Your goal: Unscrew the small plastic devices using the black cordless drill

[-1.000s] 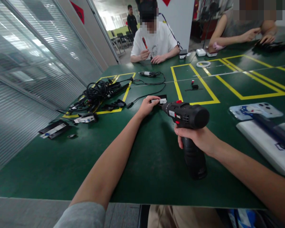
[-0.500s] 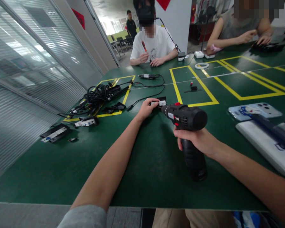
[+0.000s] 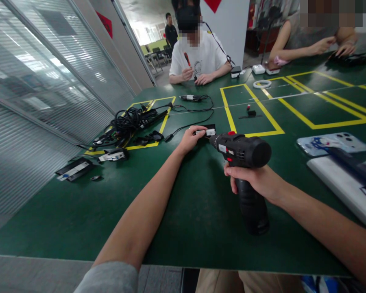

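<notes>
A black drill is gripped by the right hand, a small black-and-white part being held on the desk by the left hand

Left wall: glazed partition with horizontal blinds, steeply slanted in view; red decoration near its far end.
Centre rear: white pillar, red diamond-shaped decoration at top.
Far room: dark chairs, bright windows.
Table: dark green top, yellow tape rectangles.
Floor: grey.
Light: pale reflections on glass and tabletop.
</notes>
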Available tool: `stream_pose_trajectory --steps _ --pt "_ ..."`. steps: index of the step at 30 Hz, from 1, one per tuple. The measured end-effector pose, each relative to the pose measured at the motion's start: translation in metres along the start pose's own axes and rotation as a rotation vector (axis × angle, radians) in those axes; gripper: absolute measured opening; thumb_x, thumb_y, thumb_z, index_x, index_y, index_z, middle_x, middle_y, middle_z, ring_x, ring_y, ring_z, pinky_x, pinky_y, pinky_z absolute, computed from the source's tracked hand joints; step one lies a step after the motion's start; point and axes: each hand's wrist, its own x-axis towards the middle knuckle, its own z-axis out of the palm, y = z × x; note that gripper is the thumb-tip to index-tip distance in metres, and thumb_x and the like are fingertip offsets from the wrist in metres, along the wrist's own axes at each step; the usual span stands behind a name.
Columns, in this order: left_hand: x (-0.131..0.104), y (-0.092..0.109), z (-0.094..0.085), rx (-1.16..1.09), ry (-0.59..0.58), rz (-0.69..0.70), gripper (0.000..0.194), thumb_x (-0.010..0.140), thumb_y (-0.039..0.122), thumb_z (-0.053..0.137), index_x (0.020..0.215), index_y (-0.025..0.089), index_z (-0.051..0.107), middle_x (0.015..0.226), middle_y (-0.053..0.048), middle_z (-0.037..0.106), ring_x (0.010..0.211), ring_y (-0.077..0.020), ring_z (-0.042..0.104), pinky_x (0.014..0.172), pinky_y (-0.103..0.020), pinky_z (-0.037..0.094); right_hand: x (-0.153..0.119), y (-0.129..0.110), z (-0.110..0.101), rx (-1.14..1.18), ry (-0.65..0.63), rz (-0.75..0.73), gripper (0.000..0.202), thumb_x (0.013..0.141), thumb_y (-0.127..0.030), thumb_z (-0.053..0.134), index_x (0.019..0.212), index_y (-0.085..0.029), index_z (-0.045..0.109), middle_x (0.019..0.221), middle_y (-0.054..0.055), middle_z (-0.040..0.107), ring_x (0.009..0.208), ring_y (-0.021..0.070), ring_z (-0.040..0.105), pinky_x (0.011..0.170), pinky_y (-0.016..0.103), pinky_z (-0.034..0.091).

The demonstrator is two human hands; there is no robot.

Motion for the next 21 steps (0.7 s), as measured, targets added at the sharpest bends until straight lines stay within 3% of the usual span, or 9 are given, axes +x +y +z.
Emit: stream_pose_trajectory --steps 12,21 --pt "-0.0025 0.0069 -0.0007 -0.006 0.001 -0.039 0.034 0.082 0.038 0.063 0.108 0.019 0.074 0.112 -0.008 0.07 0.11 -0.0231 0.06 0.103 -0.038 0.044 -0.0006 0.0002 -0.0008 0.006 -0.019 0.005 0.017 0.082 -0.035 0.069 0.083 -0.019 0.064 0.059 0.001 0.064 0.053 0.0172 0.059 0.059 0.034 0.044" --pt "-0.001 0.0001 -0.0005 0.013 0.0 -0.027 0.036 0.083 0.041 0.063 0.11 0.02 0.074 0.114 -0.007 0.07 0.108 -0.023 0.06 0.102 -0.038 0.044 0.0008 0.0018 0.0007 0.017 -0.015 -0.024 0.014 0.082 -0.032 0.068 0.082 -0.018 0.062 0.056 0.001 0.064 0.051 0.0168 0.059 0.059 0.033 0.044"
